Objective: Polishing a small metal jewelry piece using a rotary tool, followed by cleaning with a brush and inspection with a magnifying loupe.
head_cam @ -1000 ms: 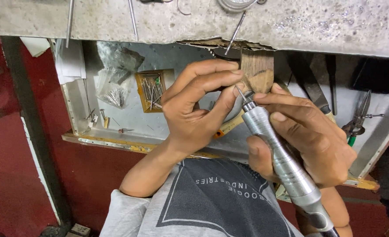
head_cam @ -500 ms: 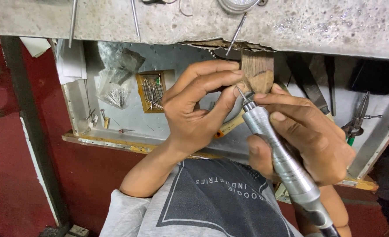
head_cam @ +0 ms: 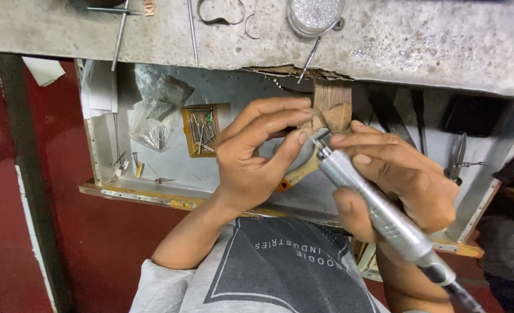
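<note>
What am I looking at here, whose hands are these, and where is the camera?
There is no machine: a person works with bare hands, and the camera sits on their head, looking down. The right hand holds a slim silver rotary handpiece, its tip meeting a very small piece pinched in the fingers of the left hand; the piece is too small to identify. Both hands rest against a wooden peg jutting from the worn grey workbench. Below it lies an open metal drawer with a little box of thin bits and clear plastic bags. On the bench stands a small round jar.
</note>
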